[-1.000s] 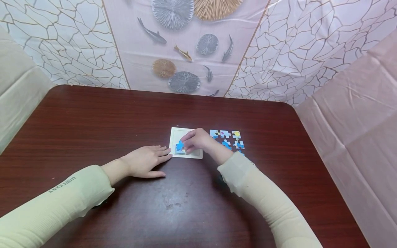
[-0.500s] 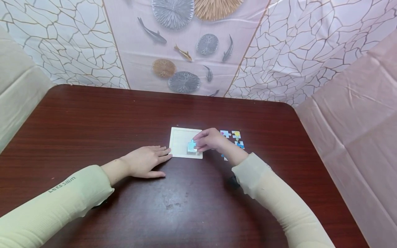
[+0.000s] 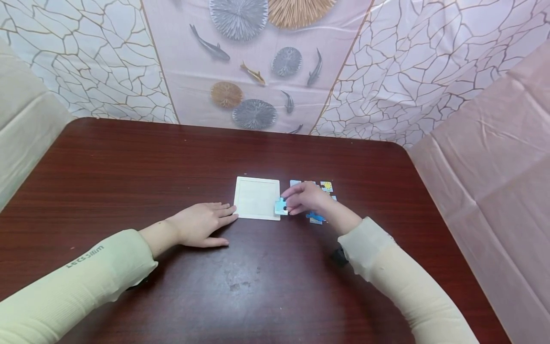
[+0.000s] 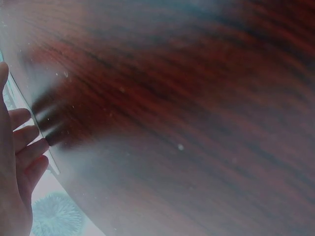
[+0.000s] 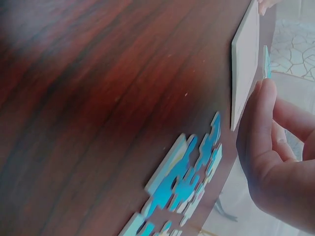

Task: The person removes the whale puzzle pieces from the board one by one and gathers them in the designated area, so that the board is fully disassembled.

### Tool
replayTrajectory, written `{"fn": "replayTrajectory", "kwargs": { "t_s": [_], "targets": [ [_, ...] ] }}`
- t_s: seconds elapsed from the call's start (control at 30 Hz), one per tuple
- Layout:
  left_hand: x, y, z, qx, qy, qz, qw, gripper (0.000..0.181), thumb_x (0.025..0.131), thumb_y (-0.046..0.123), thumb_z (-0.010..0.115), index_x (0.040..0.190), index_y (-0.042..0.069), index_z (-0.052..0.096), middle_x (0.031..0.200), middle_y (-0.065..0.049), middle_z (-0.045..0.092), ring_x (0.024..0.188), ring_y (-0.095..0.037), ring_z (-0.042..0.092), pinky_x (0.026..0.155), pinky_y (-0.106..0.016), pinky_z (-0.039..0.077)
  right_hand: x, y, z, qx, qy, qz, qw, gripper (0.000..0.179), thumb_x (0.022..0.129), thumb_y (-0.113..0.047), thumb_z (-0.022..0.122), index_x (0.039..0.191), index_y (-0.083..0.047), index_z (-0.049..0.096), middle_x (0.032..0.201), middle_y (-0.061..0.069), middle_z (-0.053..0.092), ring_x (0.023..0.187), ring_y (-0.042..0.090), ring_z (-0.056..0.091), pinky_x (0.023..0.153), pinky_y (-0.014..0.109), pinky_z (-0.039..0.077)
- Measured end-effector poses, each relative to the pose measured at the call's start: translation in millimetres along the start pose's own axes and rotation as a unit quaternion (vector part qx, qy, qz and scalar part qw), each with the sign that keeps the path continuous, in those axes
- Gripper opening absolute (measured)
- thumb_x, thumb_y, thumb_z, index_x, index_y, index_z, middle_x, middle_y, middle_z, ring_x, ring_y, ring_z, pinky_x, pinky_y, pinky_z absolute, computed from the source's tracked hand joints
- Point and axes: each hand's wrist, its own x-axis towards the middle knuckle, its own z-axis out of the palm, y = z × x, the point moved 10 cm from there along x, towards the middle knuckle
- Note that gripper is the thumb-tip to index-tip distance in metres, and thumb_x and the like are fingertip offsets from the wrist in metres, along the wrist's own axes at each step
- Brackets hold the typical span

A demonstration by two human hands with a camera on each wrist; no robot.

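Observation:
A light-blue puzzle piece (image 3: pixel 281 207) is pinched in my right hand (image 3: pixel 307 198), held over the right edge of the white puzzle tray (image 3: pixel 257 219). The right wrist view shows the piece (image 5: pixel 267 64) edge-on at the fingertips, raised off the table. My left hand (image 3: pixel 204 224) lies flat with its fingers spread, fingertips touching the tray's left edge. In the left wrist view its fingers (image 4: pixel 29 140) are straight along that edge. Nothing lies inside the tray's recess.
Several loose puzzle pieces (image 3: pixel 316 218) lie right of the tray, partly hidden under my right hand and forearm. The dark red wooden table (image 3: pixel 150 157) ends at a patterned cloth backdrop (image 3: pixel 258 57).
My right hand has carried the puzzle piece rightward, from over the middle of the tray to its right edge. The left hand has stayed still.

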Motion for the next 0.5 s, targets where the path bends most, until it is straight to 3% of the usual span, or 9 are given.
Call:
{"fn": "replayTrajectory", "kwargs": {
  "t_s": [0.5],
  "targets": [
    [0.0, -0.4, -0.8, -0.005, 0.001, -0.002, 1.0, 0.062, 0.089, 0.048, 0.054, 0.131, 0.001, 0.053, 0.134, -0.019, 0.053, 0.125, -0.032, 0.051, 0.106, -0.04, 0.039, -10.5, 19.1, -18.5, -0.029, 0.003, 0.002, 0.9996, 0.03, 0.088, -0.003, 0.061, 0.117, 0.006, 0.059, 0.085, 0.012, 0.066, 0.062, 0.014, 0.065, 0.068, 0.029, 0.058]
  ]
}}
